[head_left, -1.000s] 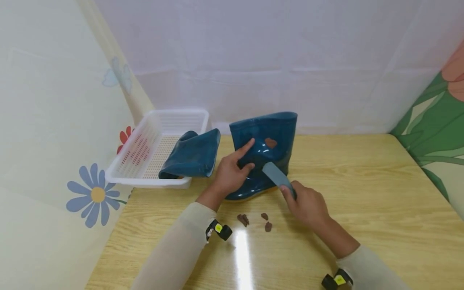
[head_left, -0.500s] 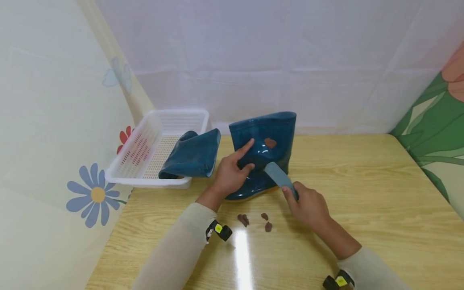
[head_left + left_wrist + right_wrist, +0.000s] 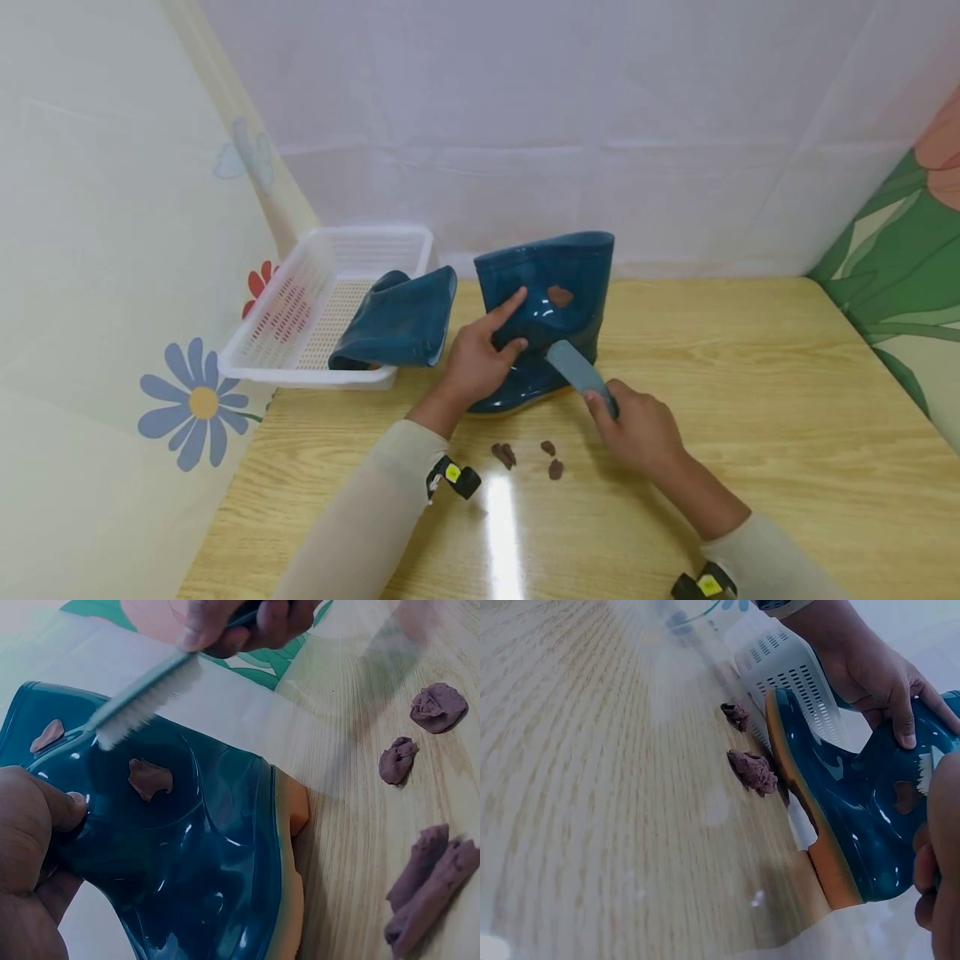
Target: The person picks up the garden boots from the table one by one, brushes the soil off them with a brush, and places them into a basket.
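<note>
A dark blue rubber boot (image 3: 551, 271) with a tan sole stands on the table. My left hand (image 3: 476, 358) grips its shaft near the ankle, thumb and index finger lying on the near side. In my right hand (image 3: 641, 425) is a grey-blue scrubbing brush (image 3: 573, 367) with white bristles (image 3: 146, 712), held by its handle. The bristles face the boot's side. One brown clay-like patch (image 3: 560, 296) sticks on the upper shaft. Another brown patch (image 3: 150, 778), at the ankle, shows in the left wrist view; the brush hides it in the head view.
A white plastic basket (image 3: 247, 354) stands at the left, a second blue boot (image 3: 401, 321) leaning out over its rim. Several brown lumps (image 3: 555, 469) lie on the wooden table (image 3: 750, 400) in front of the upright boot. A white cloth (image 3: 675, 167) hangs behind.
The brush in my right hand has shifted slightly right and down along the boot's side. My left hand and the lumps stay where they were.
</note>
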`<state>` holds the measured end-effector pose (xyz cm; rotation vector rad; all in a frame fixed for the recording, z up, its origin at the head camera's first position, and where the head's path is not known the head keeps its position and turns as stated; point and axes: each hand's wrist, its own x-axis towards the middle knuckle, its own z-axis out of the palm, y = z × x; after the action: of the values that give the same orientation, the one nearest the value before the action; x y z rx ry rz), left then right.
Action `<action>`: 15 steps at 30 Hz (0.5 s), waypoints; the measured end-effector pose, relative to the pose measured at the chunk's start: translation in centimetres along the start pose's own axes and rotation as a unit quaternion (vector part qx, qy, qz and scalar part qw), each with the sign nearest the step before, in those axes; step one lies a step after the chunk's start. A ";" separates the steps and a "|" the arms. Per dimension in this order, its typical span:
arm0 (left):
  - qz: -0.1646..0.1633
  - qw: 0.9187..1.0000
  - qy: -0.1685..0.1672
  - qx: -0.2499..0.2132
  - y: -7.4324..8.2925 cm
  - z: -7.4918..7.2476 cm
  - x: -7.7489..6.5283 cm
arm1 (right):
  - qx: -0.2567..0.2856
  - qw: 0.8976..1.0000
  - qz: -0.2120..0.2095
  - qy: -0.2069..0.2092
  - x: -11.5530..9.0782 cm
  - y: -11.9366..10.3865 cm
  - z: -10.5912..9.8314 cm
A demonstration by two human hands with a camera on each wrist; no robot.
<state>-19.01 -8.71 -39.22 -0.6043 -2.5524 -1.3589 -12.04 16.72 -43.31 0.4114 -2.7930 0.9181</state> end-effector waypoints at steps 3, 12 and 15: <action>0.000 1.000 0.000 0.001 0.0 0.0 0.0 | 0.003 1.000 0.002 0.002 0.2 -0.1 -0.1; 0.001 1.000 0.000 0.004 -0.1 0.0 0.0 | -0.009 0.999 0.026 -0.036 -0.1 0.4 0.3; 0.002 1.000 0.001 0.005 0.0 0.0 0.0 | -0.008 1.000 0.005 -0.014 -0.3 0.6 0.4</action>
<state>-19.01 -8.70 -39.25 -0.6063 -2.5540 -1.3439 -11.96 16.99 -43.98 0.4111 -2.8289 0.8973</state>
